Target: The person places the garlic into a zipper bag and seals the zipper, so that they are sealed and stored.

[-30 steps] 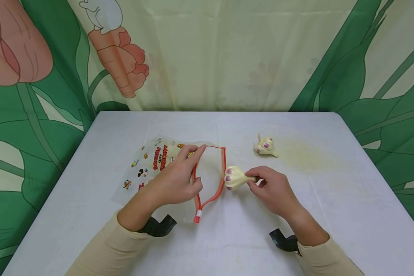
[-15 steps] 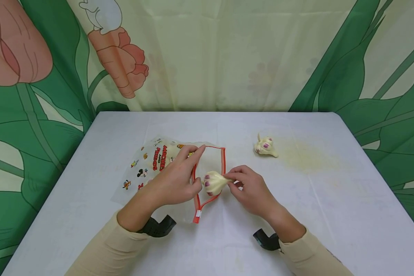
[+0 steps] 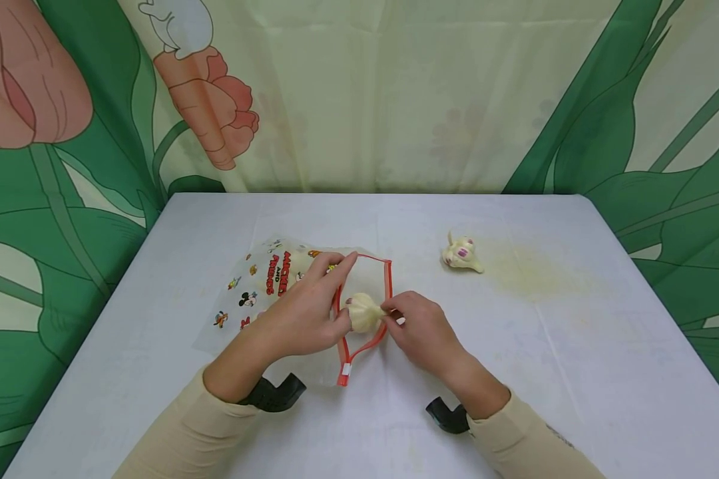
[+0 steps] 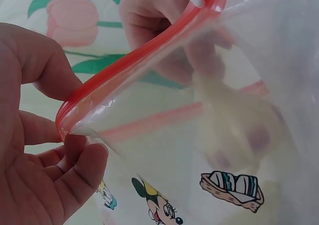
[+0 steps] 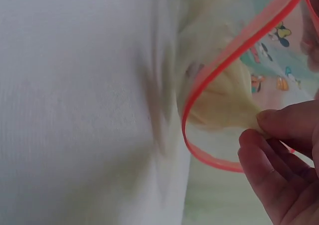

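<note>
A clear zip bag [image 3: 234, 326] with a red zip edge and cartoon prints lies on the table, its mouth held apart. My left hand [image 3: 311, 313] pinches one side of the red edge, as the left wrist view [image 4: 35, 135] shows. My right hand [image 3: 425, 332] pinches a garlic bulb [image 3: 364, 313] by its stem, at the bag's mouth. In the right wrist view the bulb [image 5: 224, 100] is inside the red rim, with fingertips at the opening. Through the film, the left wrist view shows the bulb's purple-marked base [image 4: 249, 135]. A blurred pale shape [image 5: 204, 5] shows deeper in the bag.
Another garlic bulb [image 3: 461, 254] with purple marks lies on the white-covered table [image 3: 575, 372], back and right of the bag. A printed cloth [image 3: 383, 100] hangs behind the table. Black wrist pieces [image 3: 278, 392] stick out below both hands.
My right hand has moved left, carrying the garlic bulb from outside the red rim into the bag's mouth. The left hand and the other bulb have stayed in place.
</note>
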`<state>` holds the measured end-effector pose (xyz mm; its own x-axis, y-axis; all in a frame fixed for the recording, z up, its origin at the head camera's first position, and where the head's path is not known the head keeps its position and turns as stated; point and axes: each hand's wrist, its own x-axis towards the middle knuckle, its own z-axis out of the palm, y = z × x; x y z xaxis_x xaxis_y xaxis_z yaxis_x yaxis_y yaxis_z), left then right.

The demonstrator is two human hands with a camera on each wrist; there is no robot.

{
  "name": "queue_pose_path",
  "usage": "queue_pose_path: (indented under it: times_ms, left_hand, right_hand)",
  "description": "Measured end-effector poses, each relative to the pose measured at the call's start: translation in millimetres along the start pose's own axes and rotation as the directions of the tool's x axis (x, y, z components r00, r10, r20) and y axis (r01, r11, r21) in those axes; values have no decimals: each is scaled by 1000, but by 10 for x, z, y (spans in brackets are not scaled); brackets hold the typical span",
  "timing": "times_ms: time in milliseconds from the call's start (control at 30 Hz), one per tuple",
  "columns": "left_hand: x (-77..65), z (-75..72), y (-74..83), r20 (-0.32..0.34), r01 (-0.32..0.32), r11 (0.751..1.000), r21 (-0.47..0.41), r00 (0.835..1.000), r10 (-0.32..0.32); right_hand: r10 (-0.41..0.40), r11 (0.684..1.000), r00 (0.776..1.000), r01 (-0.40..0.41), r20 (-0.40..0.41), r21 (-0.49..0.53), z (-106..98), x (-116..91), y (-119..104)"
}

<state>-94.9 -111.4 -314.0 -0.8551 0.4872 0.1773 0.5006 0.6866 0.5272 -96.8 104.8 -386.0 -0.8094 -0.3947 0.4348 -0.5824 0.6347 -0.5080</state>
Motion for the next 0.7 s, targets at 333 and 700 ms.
queue_pose_path:
  times_ms: [333,700]
  left_hand:
    - [1,6,8,20,0,1000,-5,1000,1]
    - [-6,5,7,11,-8,1000,2,1000,8]
  right_hand:
    - [97,995,995,-96,27,-40,161,62,-73]
    - [111,993,994,-110,15,-53,218,124,-99]
